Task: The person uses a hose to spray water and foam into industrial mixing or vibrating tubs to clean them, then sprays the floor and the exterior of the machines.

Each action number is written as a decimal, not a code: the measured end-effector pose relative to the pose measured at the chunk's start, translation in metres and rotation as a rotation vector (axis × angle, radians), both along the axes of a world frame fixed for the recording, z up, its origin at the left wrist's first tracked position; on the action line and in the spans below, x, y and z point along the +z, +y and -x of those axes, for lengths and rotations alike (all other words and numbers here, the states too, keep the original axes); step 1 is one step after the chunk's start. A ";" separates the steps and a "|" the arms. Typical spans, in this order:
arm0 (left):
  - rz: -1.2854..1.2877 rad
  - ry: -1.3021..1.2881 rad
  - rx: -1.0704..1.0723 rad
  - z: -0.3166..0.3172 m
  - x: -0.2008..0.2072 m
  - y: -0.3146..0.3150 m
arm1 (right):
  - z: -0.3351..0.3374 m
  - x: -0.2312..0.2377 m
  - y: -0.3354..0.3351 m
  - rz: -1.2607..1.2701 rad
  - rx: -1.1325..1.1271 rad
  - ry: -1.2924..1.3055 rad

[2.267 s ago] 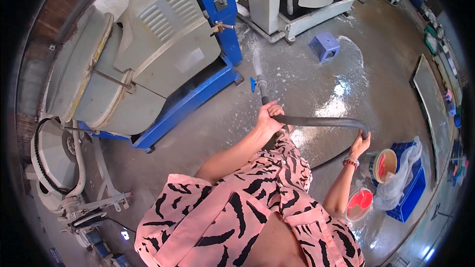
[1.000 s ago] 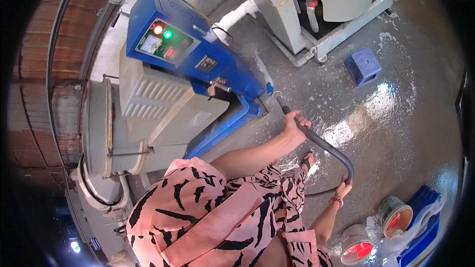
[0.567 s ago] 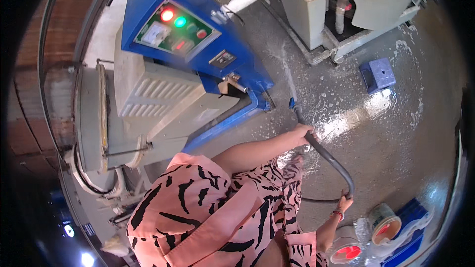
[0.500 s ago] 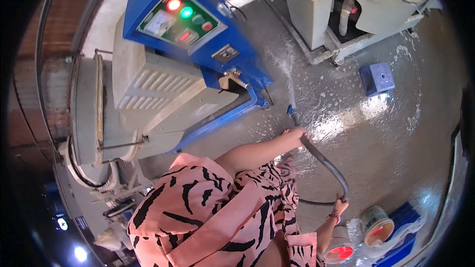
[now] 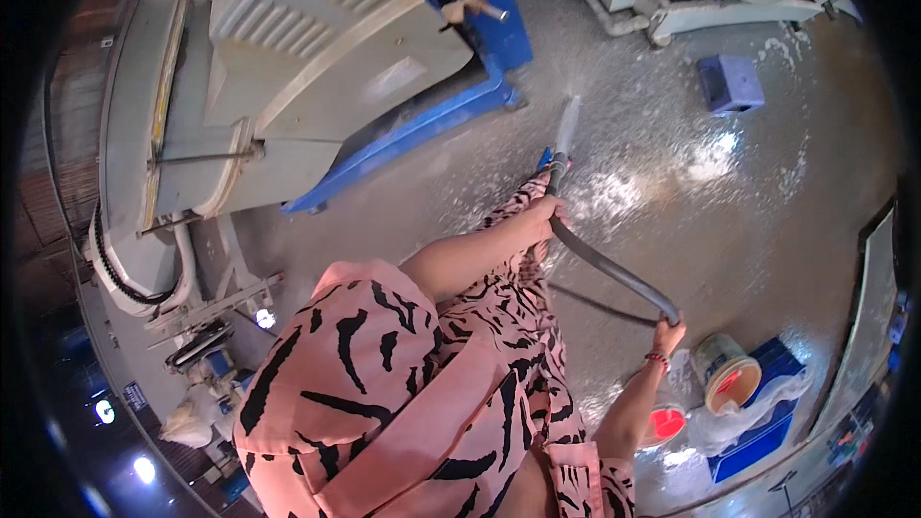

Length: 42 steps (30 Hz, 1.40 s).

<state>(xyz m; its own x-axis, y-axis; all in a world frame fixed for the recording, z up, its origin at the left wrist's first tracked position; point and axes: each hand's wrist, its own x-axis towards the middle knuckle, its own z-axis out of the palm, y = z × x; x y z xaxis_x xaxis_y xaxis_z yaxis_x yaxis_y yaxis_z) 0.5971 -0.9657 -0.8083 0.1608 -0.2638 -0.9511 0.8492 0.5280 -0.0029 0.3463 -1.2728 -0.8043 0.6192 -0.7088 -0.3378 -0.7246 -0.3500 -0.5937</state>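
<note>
My left hand point(image 5: 547, 215) is wrapped round a dark grey hose point(image 5: 614, 273) close behind its outlet end. Farther back along the hose, my right hand point(image 5: 669, 334), with a red bracelet at the wrist, grips it too. From the outlet a white jet of water point(image 5: 569, 123) shoots away from me onto the wet concrete floor point(image 5: 614, 149). Right beside the outlet shows a small blue piece point(image 5: 545, 157); I cannot tell whether it belongs to the hose. Behind my right hand, a thin dark length of hose or cable point(image 5: 604, 303) runs back toward my legs.
A large grey machine point(image 5: 317, 67) on a blue base point(image 5: 413, 139) stands at the left. Another grey machine point(image 5: 739, 14) is at the far right, near a purple-blue stool point(image 5: 731, 83). Buckets point(image 5: 724, 364) and a blue crate point(image 5: 777, 357) sit near my right arm.
The view has shifted, so the machines and stool sit higher and the lit control panel has left the picture. Both hands still hold the hose; the water jet looks shorter and thicker.
</note>
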 end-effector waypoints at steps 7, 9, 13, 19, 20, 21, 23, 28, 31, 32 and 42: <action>-0.224 0.070 0.074 0.116 0.002 0.076 | 0.059 -0.037 0.013 0.043 0.275 -0.205; -0.161 0.138 0.177 0.145 -0.012 0.105 | 0.041 -0.041 0.014 0.023 0.345 -0.192; -0.281 0.148 0.258 0.174 -0.025 0.141 | -0.012 -0.038 0.036 0.095 0.562 -0.114; -0.291 0.107 0.349 0.183 -0.044 0.206 | -0.057 -0.040 0.080 0.063 0.721 0.053; -0.295 0.105 0.403 0.184 -0.042 0.217 | -0.058 -0.041 0.088 0.067 0.738 0.041; -0.272 0.110 0.430 0.191 -0.043 0.232 | -0.069 -0.017 0.110 0.017 0.768 0.087; -0.260 0.102 0.464 0.204 -0.037 0.259 | -0.082 0.029 0.156 -0.064 0.798 0.171; -0.159 0.130 0.379 0.252 -0.013 0.350 | -0.063 0.004 0.212 0.167 0.882 -0.019; -0.091 0.063 0.476 0.300 0.004 0.414 | -0.072 0.015 0.271 0.247 1.004 -0.034; -0.017 0.067 0.512 0.317 0.009 0.438 | -0.074 0.017 0.295 0.264 0.999 -0.054; -0.001 -0.205 1.448 0.413 -0.025 0.669 | -0.112 0.079 0.646 0.156 1.484 -0.125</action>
<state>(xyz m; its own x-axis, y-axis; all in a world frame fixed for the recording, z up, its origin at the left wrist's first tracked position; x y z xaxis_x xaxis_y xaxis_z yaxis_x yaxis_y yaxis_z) 0.1836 -0.2970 -0.8329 0.4093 0.2434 -0.8793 -0.4274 0.9026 0.0509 0.4582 -0.6273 -0.7252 0.8072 0.5509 -0.2122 0.3885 -0.7663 -0.5117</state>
